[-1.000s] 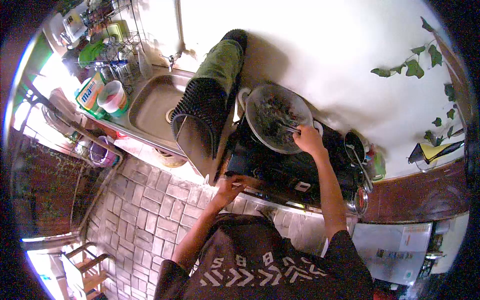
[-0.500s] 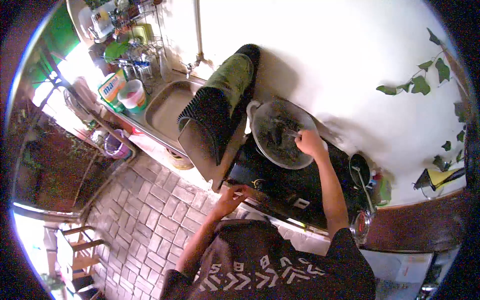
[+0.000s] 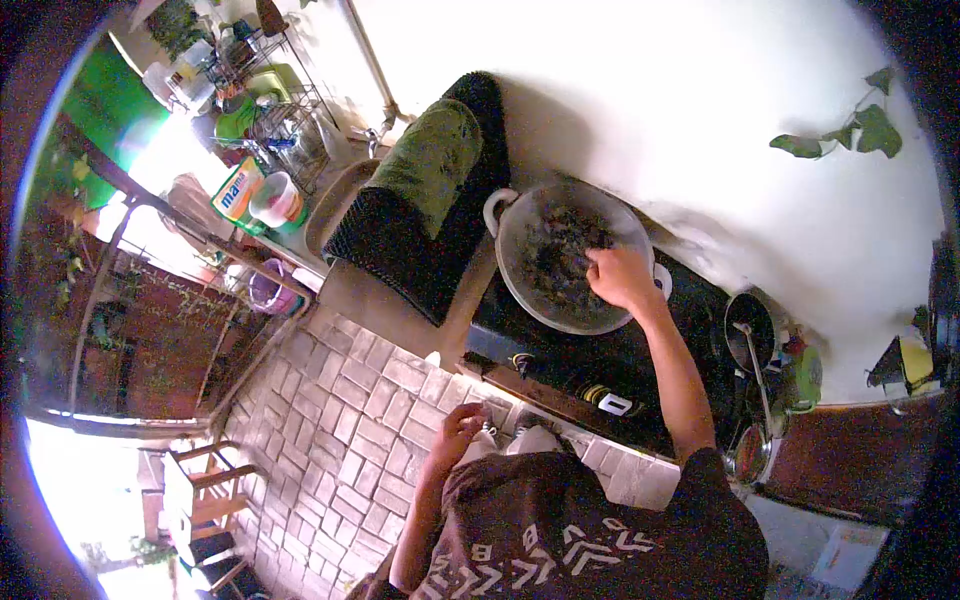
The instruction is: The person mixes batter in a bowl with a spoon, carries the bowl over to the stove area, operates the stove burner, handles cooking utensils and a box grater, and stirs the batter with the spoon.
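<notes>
A wide grey pot (image 3: 520,285) with two looped handles sits on the black gas stove (image 3: 640,370), holding dark, chunky contents (image 3: 560,240). Over the right part of its opening is my right hand (image 3: 622,278), fingers pressed together and pointing down into the pot. What they grip is hidden by the hand. My left hand (image 3: 460,430) hangs in front of the stove's front edge, above the paved floor, touching nothing. Its fingers are loosely bent and slightly apart, with nothing visible in them.
Left of the pot stands a board draped with a black ribbed mat and green cloth (image 3: 425,160). Beyond it are a sink (image 3: 335,205), a dish rack (image 3: 285,120) and a plastic tub (image 3: 276,200). A dark pan with a ladle (image 3: 752,350) lies right of the stove.
My left hand has drawn back from the stove edge. My right hand stays over the pot; the thin, shiny piece at its fingertips no longer shows. The view has shifted.
</notes>
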